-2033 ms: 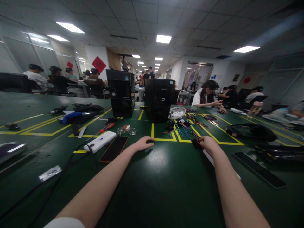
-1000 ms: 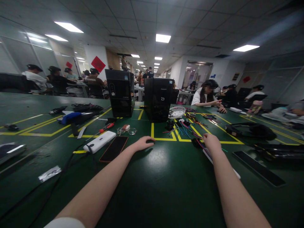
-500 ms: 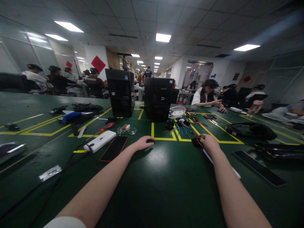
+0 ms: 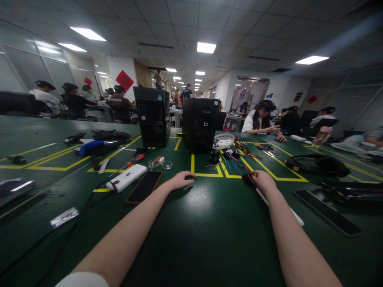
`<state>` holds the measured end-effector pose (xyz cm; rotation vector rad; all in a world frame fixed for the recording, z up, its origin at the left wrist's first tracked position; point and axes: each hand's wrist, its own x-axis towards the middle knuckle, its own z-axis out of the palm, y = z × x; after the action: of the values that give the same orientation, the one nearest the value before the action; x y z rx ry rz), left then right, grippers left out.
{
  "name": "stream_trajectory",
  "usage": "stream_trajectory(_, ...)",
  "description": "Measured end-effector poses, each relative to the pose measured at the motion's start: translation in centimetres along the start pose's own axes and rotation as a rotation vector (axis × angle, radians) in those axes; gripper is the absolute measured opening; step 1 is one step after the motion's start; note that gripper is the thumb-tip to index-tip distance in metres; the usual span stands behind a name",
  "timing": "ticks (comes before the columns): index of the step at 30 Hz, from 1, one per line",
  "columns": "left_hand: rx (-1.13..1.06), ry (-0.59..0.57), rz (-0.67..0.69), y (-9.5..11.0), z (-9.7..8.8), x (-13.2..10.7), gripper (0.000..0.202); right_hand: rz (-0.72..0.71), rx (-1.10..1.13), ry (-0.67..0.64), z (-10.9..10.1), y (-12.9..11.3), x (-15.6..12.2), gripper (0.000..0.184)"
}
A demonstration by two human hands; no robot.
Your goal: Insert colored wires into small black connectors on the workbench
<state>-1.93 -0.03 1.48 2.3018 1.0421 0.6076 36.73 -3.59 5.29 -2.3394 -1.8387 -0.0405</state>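
Note:
My left hand [image 4: 180,179] rests palm down on the green table [image 4: 206,223], fingers curled in, holding nothing. My right hand [image 4: 263,180] lies farther right, and its fingertips pinch a red wire next to a small black connector [image 4: 245,178]. That wire belongs to a loose bundle of coloured wires [image 4: 230,162] spread over the yellow floor-tape lines just beyond. A white strip [image 4: 297,219] shows from under my right forearm.
Two black computer towers [image 4: 152,116] [image 4: 200,124] stand behind my hands. A white power bank [image 4: 127,177], dark phone [image 4: 144,186], red screwdriver [image 4: 134,160] and glasses [image 4: 160,163] lie left. A white basket [image 4: 224,140] and a black panel [image 4: 327,212] lie right. A person [image 4: 259,121] sits opposite.
My right hand rose slightly as a fist one second ago, then settled back with its fingertips on the wires. My left hand has stayed put.

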Motion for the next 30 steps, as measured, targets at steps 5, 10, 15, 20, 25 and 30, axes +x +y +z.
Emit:
stream_trajectory(5,-0.002,0.002,0.01,0.0,0.0,0.0,0.033,-0.008,0.013,-0.035,0.3,0.3,0.3,0.033)
stream_trajectory(10,0.0,-0.011,0.002,0.0,-0.1,-0.1,0.035,0.004,0.037,-0.016,0.6,0.2,0.3,0.035)
stream_trajectory(15,0.005,-0.009,0.017,-0.3,0.0,0.0,0.036,0.001,0.043,-0.054,0.8,0.3,0.6,0.034)
stream_trajectory(20,0.007,-0.01,0.02,-0.4,0.0,0.1,0.037,0.024,0.01,-0.049,0.8,-0.6,0.6,0.038)
stream_trajectory(25,0.007,-0.019,0.014,-0.3,-0.1,0.0,0.038,-0.163,-0.045,-0.065,0.7,-5.7,-1.0,0.031)
stream_trajectory(30,0.053,-0.034,0.033,-0.1,-0.1,0.1,0.057,-0.588,0.062,-0.023,2.0,-13.6,-4.5,0.03)
